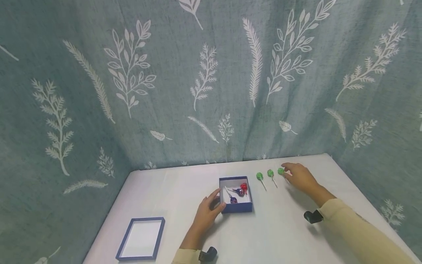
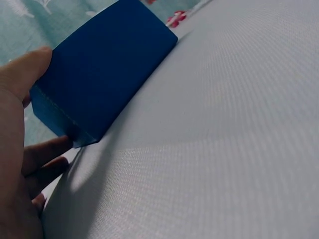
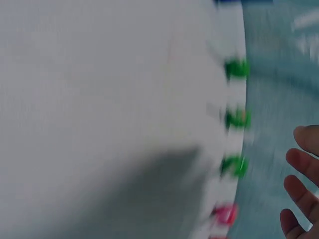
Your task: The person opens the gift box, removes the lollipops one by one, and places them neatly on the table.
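Note:
A blue box (image 1: 236, 208) with a white inside stands without its lid at mid-table. Inside it lie a red lollipop (image 1: 244, 186) and two dark-wrapped lollipops (image 1: 233, 200). My left hand (image 1: 206, 214) holds the box's near left corner, thumb at the front and fingers along the left side; the left wrist view shows them against the blue box wall (image 2: 107, 59). Over the row of green lollipops (image 1: 259, 176) right of the box, my right hand (image 1: 300, 178) hovers by the last green one (image 1: 281, 171). Its fingers (image 3: 301, 162) are spread with nothing between them.
The blue-rimmed lid (image 1: 159, 238) lies at the front left of the white table (image 1: 184, 183), white inside up. Beyond the green row, the right wrist view shows a pink-red lollipop (image 3: 225, 214). A patterned green curtain (image 1: 171, 91) encloses the back and sides.

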The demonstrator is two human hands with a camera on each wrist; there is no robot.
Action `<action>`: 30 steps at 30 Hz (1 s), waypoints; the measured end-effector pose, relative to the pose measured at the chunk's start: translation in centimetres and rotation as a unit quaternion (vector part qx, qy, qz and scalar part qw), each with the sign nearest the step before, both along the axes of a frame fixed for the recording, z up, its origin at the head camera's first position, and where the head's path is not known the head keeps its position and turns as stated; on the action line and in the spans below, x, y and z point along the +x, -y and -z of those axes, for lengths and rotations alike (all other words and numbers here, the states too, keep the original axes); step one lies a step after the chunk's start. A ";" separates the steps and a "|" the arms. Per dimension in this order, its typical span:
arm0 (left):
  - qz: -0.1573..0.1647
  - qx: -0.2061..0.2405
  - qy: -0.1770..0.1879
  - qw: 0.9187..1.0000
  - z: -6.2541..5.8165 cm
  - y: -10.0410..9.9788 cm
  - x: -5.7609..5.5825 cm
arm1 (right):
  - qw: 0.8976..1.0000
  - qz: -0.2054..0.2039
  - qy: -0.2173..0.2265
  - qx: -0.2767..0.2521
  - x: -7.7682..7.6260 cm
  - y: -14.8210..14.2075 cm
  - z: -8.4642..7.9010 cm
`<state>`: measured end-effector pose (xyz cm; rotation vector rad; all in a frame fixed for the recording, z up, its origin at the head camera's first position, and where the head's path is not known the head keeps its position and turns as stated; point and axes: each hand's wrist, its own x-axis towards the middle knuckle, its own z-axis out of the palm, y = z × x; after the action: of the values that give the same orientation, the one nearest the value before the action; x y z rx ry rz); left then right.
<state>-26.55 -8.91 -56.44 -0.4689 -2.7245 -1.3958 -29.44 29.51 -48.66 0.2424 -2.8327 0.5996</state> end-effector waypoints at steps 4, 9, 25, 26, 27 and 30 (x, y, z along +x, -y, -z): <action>0.003 -0.006 -0.003 1.000 0.2 0.3 -0.1 | 0.999 -0.047 -0.006 0.009 0.5 3.5 0.0; 0.010 -0.007 -0.007 1.000 0.3 0.4 0.0 | 0.991 -0.127 -0.019 0.043 1.5 8.2 -0.4; 0.007 -0.013 -0.026 1.000 0.3 -0.2 -0.2 | 0.923 -0.322 0.139 0.157 -0.8 16.7 -0.4; 0.009 -0.014 -0.029 0.999 0.3 -0.1 -0.2 | 0.921 -0.320 0.150 0.165 -1.0 17.0 -0.4; 0.010 -0.015 -0.033 0.999 0.2 -0.1 -0.2 | 0.919 -0.317 0.158 0.174 -1.1 17.2 -0.4; 0.013 -0.015 -0.047 0.999 0.2 0.2 -0.1 | 0.915 -0.310 0.168 0.198 -1.3 17.8 0.0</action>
<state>-26.66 -9.11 -56.64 -0.5599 -2.6781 -1.3048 -30.78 11.74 -48.62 1.2559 -3.1688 0.1588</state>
